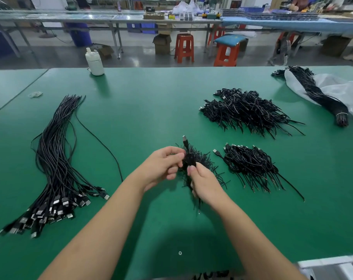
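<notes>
Two grips held one cable (188,158) just above the tie heap (209,168), mid-table (151,102).

1. Cable: black, wound into a short coil. Its plug stood up past the heap's far edge, and its tail hung out on the heap's near side.
2. Left grip (163,164): fingers curled, pinching the coil from the heap's left.
3. Right grip (205,182): thumb and fingers closed on the coil's near end. Whether a tie was also pinched could not be told.
4. Loose cables (56,168): a long straight sheaf, well left of the heap, plugs toward the person.
5. Near pile (250,164): tied coils, just right of the heap, with one stray plug lying between them.
6. Far pile (248,112): more coils, beyond and right of the heap.
7. Bundle (323,100): banded, on a bag (343,91), far right of the heap.
8. Bottle (94,63): white, at the table's back edge, beyond and left of the heap.
9. Bands (35,94): pale rings, far left of the heap.

Risks, as judged:
- The coil would likely spring open if either pinch eased before a tie was twisted shut, because the wire looked stiff.
- A tie lifted from the tangled heap might drag others with it and scatter them.
- The hanging tail could snag in the heap when the coil was carried right.
- A weak twist would let the coil unwind in the near pile.
</notes>
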The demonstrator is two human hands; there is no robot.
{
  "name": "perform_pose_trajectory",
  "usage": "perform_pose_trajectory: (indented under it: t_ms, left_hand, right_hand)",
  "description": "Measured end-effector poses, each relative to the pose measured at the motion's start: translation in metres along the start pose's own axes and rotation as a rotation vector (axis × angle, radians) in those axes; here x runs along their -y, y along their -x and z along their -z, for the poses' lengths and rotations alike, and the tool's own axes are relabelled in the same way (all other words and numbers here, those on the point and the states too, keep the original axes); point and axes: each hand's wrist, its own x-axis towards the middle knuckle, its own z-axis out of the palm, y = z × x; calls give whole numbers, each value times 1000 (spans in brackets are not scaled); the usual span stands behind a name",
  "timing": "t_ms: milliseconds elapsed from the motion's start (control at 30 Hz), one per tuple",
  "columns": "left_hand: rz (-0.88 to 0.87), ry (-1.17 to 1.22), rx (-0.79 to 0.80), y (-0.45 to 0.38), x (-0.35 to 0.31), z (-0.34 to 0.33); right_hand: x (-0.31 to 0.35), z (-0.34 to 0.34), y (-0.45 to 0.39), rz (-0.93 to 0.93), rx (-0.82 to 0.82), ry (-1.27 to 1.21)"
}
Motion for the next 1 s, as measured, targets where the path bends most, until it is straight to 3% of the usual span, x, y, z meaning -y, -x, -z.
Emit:
perform_pose_trajectory:
  t_ms: [33,100,167,300,367,600,1000]
  left_hand:
    - [20,-58,-84,-5,6,4]
    - [21,-510,-290,-15,22,12]
    - [21,-908,-349,-20,38,13]
    - [1,-1190,-410,-23,64,6]
    - [-64,-1223,-492,-26,70,3]
    - [-107,-1155,-548,-39,69,-5]
    - [-164,-1193,-517,-46,65,-4]
  right_hand:
    - [-2,4,0,-42,-22,-17]
    - [-7,10,-1,-126,-67,-83]
    - [-11,15,-1,-192,-105,-142]
    - [-14,18,-2,-228,-133,-186]
    - [-14,19,-1,-232,-120,-172]
    - [-17,15,5,-221,5,-145]
    - [-24,11,4,-191,-15,-12]
